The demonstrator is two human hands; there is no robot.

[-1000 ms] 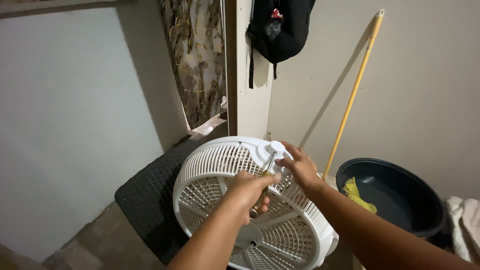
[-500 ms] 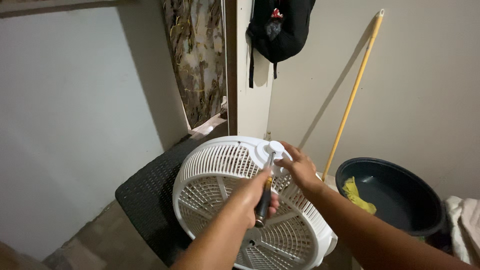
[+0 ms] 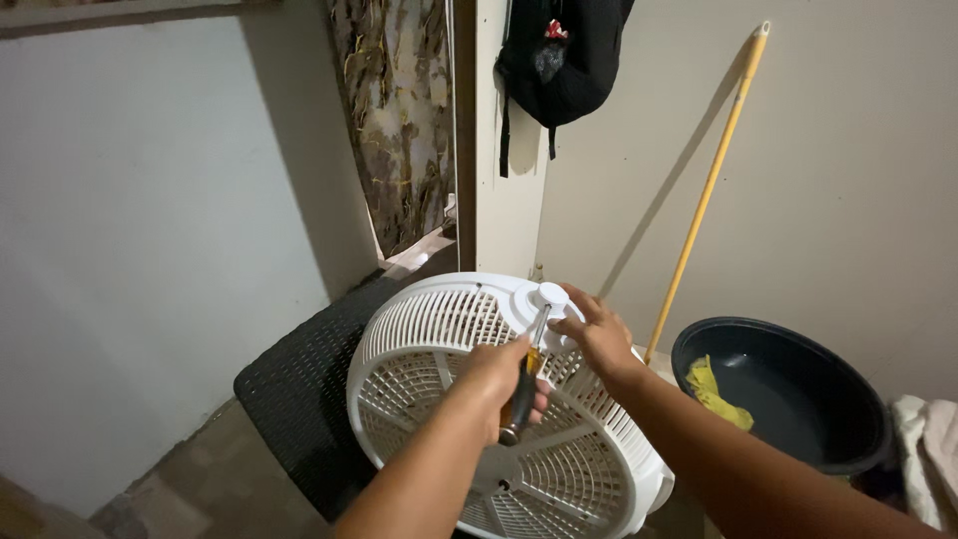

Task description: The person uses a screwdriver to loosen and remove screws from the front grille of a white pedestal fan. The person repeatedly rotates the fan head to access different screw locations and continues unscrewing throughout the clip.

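A white plastic fan grille (image 3: 419, 339), round and slatted, stands tilted in front of me on a dark woven surface (image 3: 299, 389). My left hand (image 3: 496, 384) is shut on a screwdriver (image 3: 523, 384) with a dark and orange handle; its metal shaft points up at the white round knob (image 3: 551, 295) on the grille's top rim. My right hand (image 3: 599, 334) rests on the rim beside that knob, its fingers pinching near the screwdriver's tip.
A dark round basin (image 3: 788, 394) with a yellow cloth (image 3: 714, 389) in it stands at the right. A yellow broom handle (image 3: 704, 195) leans on the beige wall. A black bag (image 3: 564, 55) hangs above. White cloth (image 3: 928, 444) lies at the far right.
My left hand has turned on the screwdriver handle, showing more of the dark grip, and has shifted slightly. The right hand stays by the knob. The grille has not moved.
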